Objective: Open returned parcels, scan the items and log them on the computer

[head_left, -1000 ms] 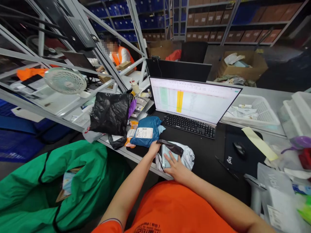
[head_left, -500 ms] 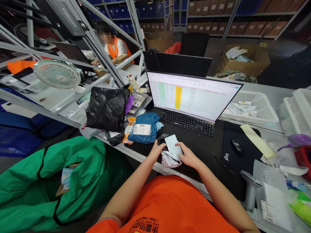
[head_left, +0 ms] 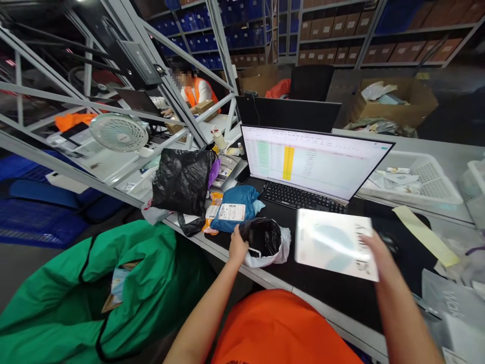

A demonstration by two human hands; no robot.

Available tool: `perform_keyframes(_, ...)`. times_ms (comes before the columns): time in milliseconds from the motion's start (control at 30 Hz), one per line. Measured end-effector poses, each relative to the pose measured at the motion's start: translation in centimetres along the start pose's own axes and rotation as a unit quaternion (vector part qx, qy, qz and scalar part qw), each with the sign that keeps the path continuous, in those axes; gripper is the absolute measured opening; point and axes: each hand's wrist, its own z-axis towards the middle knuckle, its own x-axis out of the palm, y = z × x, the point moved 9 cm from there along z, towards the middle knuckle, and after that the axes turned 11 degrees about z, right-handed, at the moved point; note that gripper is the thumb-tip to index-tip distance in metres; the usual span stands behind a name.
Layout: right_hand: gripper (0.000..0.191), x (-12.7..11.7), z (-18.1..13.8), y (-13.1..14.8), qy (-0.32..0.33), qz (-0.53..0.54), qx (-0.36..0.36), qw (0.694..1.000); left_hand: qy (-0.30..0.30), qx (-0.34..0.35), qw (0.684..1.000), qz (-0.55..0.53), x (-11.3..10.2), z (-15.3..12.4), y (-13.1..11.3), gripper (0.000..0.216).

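Observation:
My left hand (head_left: 238, 246) grips the rim of a plastic mailer bag (head_left: 282, 248), pale outside and black inside, with its mouth open upward at the desk's front edge. Held up to the right of the bag, a flat white box (head_left: 333, 243) with a pale blue round print and dark lettering is in my right hand (head_left: 379, 255). My fingers close on the box's right end, and motion blurs them a little. Beyond my left hand, touching or nearly touching the bag, lies a blue parcel (head_left: 242, 194) with a white label.
Behind stand a keyboard (head_left: 291, 194) and a lit monitor (head_left: 314, 156). Left are a black plastic bag (head_left: 182, 182) and a green sack (head_left: 151, 263) on the floor. A white basket (head_left: 439, 182) stands at right. Another person (head_left: 200, 91) sits beyond the metal frame.
The white box has come out of the bag and moved right in my right hand. My left hand stays at the bag, whose mouth now gapes. The view has shifted slightly.

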Motion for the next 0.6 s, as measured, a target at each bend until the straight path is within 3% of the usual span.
perform_keyframes(67,0.066,-4.5,-1.3,1.9,-0.075,0.043,-0.062,0.994,0.018,0.017,1.000,-0.005,0.9,0.2,0.3,0.079)
perform_keyframes(100,0.069,-5.6,-2.3,2.9,-0.103,0.033,-0.113,0.988,0.027,0.031,0.999,-0.002,1.6,0.1,0.1,0.081)
perform_keyframes(167,0.082,-5.0,-4.6,4.5,-0.136,-0.044,-0.237,0.961,0.036,0.067,0.997,0.015,3.0,-0.5,-1.2,0.086)
perform_keyframes(233,0.088,-0.7,-6.8,4.5,-0.105,-0.173,-0.362,0.910,0.005,0.104,0.994,0.036,3.3,-1.4,-2.7,0.090)
perform_keyframes(333,0.058,9.5,-9.3,-0.2,0.105,-0.333,-0.481,0.804,-0.118,0.150,0.980,0.049,1.0,-3.4,-4.6,0.087)
perform_keyframes(400,0.047,14.5,-10.5,-5.3,0.273,-0.376,-0.462,0.755,-0.188,0.213,0.958,0.041,-1.0,-5.3,-5.9,0.072)
perform_keyframes(467,0.043,16.2,-11.0,-8.8,0.343,-0.392,-0.423,0.742,-0.186,0.305,0.934,0.023,-1.8,-7.0,-7.4,0.049)
perform_keyframes(533,0.040,15.2,-10.2,-10.2,0.324,-0.404,-0.391,0.761,-0.117,0.357,0.927,0.008,-0.8,-7.6,-8.3,0.036)
perform_keyframes(600,0.036,12.0,-8.0,-10.4,0.278,-0.422,-0.357,0.786,-0.027,0.326,0.945,0.005,1.4,-7.0,-8.3,0.038)
